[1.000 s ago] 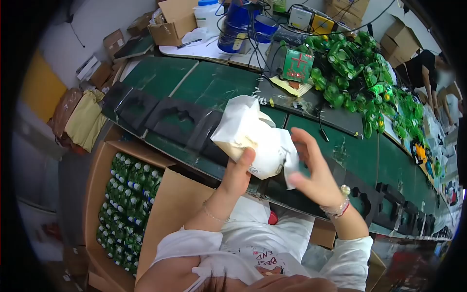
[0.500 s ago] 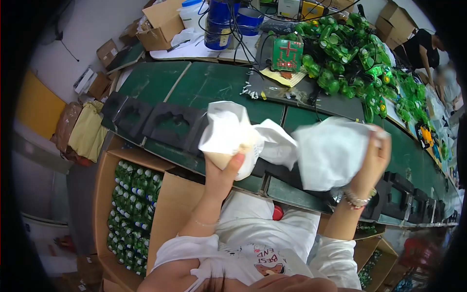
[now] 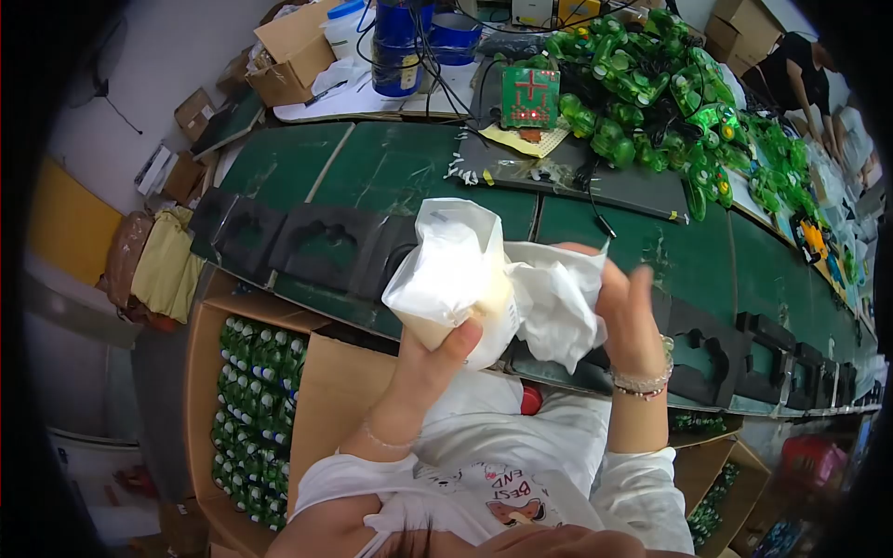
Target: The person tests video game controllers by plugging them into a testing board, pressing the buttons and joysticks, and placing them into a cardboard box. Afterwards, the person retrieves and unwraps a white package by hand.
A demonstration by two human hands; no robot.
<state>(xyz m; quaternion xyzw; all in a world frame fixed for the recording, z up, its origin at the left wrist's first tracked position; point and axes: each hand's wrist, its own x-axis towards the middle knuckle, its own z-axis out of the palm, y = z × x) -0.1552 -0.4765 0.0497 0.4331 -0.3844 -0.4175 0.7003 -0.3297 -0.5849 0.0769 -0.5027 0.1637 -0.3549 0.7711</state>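
Note:
My left hand (image 3: 440, 360) is closed round a bundle of thin white bags (image 3: 456, 270), its thumb pressed on the front. The bundle looks pale cream low down, and whether it is a roll or a stack I cannot tell. From its right side hangs a crumpled white sheet (image 3: 563, 302), bag-like and loose. Beside that sheet is my right hand (image 3: 628, 312), fingers stretched behind its upper edge and thumb raised apart. Both hands are above the near edge of the green work surface (image 3: 391, 167).
Black foam holders (image 3: 326, 244) line the near edge. A green circuit board (image 3: 530, 98) with red lights stands behind, next to a heap of green plastic parts (image 3: 642, 102). An open carton (image 3: 302, 409) with green, white-capped pieces is at lower left. A co-worker (image 3: 800, 79) is at far right.
My right hand has moved left, toward the bundle. The white sheet, spread out before, is now crumpled against the bundle's side. My left hand keeps its hold.

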